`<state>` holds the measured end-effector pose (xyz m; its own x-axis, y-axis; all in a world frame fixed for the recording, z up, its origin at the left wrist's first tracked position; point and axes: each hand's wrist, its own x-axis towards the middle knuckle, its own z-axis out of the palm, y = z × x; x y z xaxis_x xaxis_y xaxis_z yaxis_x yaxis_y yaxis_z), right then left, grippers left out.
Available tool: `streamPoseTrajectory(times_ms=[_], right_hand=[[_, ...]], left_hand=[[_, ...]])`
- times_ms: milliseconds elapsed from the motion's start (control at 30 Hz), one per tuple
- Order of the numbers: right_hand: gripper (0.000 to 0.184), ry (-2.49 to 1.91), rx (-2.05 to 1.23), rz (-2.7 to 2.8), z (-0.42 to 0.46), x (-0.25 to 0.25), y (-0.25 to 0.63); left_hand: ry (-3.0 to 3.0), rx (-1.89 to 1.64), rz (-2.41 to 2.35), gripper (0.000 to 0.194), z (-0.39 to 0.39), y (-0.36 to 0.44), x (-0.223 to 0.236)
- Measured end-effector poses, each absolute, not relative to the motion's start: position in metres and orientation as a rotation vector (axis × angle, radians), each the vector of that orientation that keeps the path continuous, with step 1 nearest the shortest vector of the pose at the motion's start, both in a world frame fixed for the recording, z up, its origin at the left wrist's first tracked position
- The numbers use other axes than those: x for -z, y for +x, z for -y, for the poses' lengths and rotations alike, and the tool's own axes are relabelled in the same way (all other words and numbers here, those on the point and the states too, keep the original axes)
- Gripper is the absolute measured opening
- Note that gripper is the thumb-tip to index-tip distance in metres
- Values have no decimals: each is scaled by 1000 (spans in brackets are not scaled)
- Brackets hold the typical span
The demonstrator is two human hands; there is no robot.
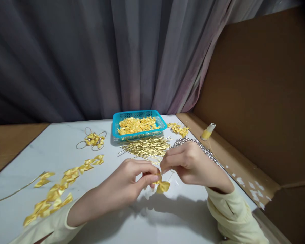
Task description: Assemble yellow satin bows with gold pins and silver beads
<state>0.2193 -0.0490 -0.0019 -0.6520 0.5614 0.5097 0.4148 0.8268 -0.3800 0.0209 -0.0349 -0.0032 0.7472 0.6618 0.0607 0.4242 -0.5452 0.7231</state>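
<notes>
My left hand (132, 179) is closed in a pinch on a yellow satin ribbon bow (163, 186), whose loops stick out below the fingertips. Close against it, just above and to the right, my right hand (185, 161) has its thumb and fingers pressed together. What the right hand pinches is too small to make out. A thin strand shows under the right fingers. Beyond the hands lies a pile of gold wire ties (146, 147). A string of silver beads (200, 145) runs behind my right hand.
A blue basket (114, 130) full of yellow bows stands at the back. More bows (54, 191) lie in a row at left, near a cluster with rings (94, 139). A yellow thread spool (207, 133) and paper scraps (240, 181) lie at right beside a cardboard wall (256, 95).
</notes>
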Motion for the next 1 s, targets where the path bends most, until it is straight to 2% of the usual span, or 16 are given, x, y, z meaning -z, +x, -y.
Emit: streamPoseTrajectory(times_ms=[167, 500, 700, 833, 1000], right_hand=[[38, -683, -371, 2387, 47, 1, 219], [28, -731, -457, 2303, 42, -3, 223], [9, -971, -564, 2166, 40, -6, 224], [18, -1089, -763, 2045, 38, -7, 226], [16, -1122, -902, 2036, 34, -5, 228]], left_hand=[[2187, -400, -818, 27, 37, 20, 0], [1993, -321, -824, 29, 26, 17, 0], [1981, -421, -893, 33, 26, 17, -5], [1993, -486, -960, 36, 27, 15, -4], [1959, -543, -991, 37, 31, 12, -4]])
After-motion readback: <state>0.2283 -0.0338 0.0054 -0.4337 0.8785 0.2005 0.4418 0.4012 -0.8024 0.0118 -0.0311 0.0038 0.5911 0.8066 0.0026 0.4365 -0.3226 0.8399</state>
